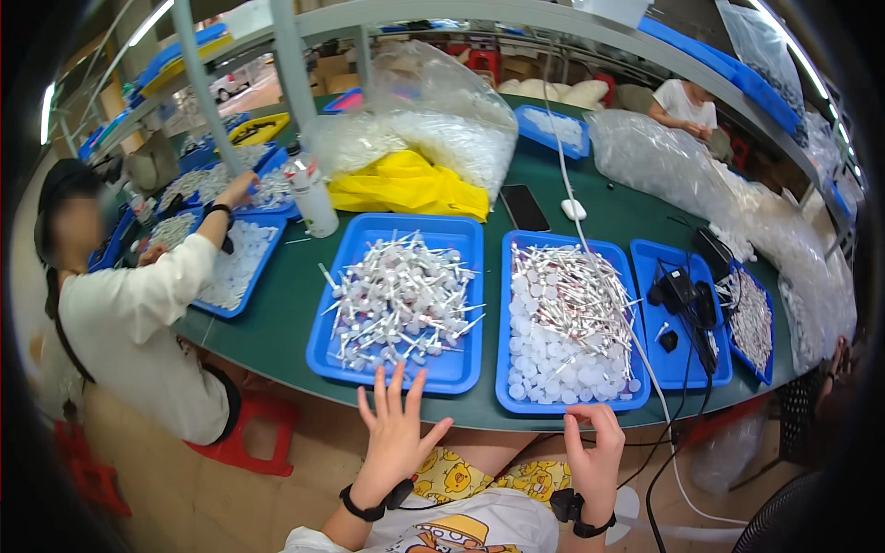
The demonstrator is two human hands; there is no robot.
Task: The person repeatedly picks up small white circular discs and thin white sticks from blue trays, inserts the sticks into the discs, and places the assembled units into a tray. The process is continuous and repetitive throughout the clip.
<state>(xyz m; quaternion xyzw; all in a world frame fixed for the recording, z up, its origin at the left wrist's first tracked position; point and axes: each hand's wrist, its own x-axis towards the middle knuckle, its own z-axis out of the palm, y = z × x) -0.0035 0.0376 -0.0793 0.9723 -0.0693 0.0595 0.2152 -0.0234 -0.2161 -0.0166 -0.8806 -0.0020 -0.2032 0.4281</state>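
The left hand [395,426] is spread wide, with its fingers and thumb well apart, and it holds nothing. Its fingertips are by the near edge of a blue tray [457,365], which sits at 12 o'clock from it. In that tray is a messy heap of white sticks with round tops [401,295].

The right hand [597,444] is narrow, with the thumb and pointing finger bent close to each other. I can't tell if something tiny is between them. At 12 o'clock from this hand is a second blue tray [507,323]. Thin white sticks [572,290] fill its far part, and cloudy round bits [562,376] fill its near part. Each wrist wears a black band [398,494].

At 1 o'clock from the right hand, a third blue tray [683,361] holds black plugs and wires [678,289]. All three trays sit on a green table [261,316].

From the first tray, a clear bottle [317,205] stands at 11 o'clock, a yellow bag [406,191] lies at 12, and a dark phone [525,208] lies at 2. At 10 o'clock from the left hand, a co-worker [152,318] in a white top reaches over more blue trays.
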